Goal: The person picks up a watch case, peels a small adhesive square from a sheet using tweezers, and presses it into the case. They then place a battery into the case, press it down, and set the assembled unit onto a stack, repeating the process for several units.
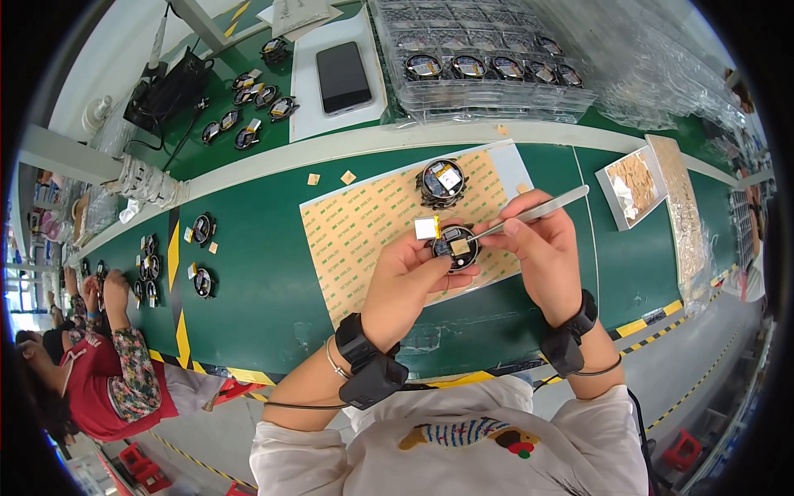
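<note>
My left hand (404, 277) grips a round black watch-like case (468, 258) with its inside facing up, circuit parts showing. A small white battery with a yellow edge (427, 228) sticks out at the case's upper left. In my right hand (546, 248) is a pair of silver tweezers (556, 204), pinched between thumb and fingers. The tips reach a small tan square (460, 246) inside the case. Just beyond, a second round case with a white battery (442, 180) stands on a tan patterned adhesive sheet (356, 223).
Several more cases (203, 281) lie left on the green table (256, 281). A white box of tan pieces (622, 217) stands right. Behind a pale rail (331, 155) are a phone (343, 76) and clear plastic trays (488, 99). A co-worker (107, 380) sits far left.
</note>
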### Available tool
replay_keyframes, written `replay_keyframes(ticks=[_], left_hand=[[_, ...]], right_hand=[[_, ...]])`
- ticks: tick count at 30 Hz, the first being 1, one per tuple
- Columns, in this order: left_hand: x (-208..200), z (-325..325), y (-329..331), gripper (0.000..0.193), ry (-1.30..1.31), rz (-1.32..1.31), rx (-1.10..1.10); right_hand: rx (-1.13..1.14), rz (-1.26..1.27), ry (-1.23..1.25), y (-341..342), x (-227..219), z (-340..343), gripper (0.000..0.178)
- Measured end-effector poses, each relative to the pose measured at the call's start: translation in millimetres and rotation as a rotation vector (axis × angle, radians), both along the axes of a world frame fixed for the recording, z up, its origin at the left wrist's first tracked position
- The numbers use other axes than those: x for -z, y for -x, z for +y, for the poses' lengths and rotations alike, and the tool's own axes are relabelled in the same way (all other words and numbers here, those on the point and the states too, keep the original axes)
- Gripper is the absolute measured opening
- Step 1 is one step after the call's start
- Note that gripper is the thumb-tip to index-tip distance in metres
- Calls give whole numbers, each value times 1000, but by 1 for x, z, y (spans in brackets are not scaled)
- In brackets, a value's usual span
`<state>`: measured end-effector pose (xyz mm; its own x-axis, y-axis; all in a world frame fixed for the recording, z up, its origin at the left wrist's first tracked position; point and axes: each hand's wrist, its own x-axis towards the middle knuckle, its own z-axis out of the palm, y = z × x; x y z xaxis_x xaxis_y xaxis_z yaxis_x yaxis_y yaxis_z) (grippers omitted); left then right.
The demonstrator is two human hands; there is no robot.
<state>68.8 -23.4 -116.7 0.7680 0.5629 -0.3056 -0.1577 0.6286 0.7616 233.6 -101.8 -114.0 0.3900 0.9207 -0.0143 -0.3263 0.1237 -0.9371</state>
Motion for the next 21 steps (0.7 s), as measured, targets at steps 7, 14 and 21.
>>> replay_keyframes(ticks=[7, 14, 21], left_hand=[[-3, -7, -3, 31, -30, 18, -47], [-1, -3, 0, 24, -94, 143, -31], [9, -3, 3, 23, -136, 163, -9]], right_hand=[[-25, -175, -74, 5, 5, -2, 7], [-12, -295, -186, 17, -3, -7, 10], [4, -645, -251, 20, 2, -12, 14]])
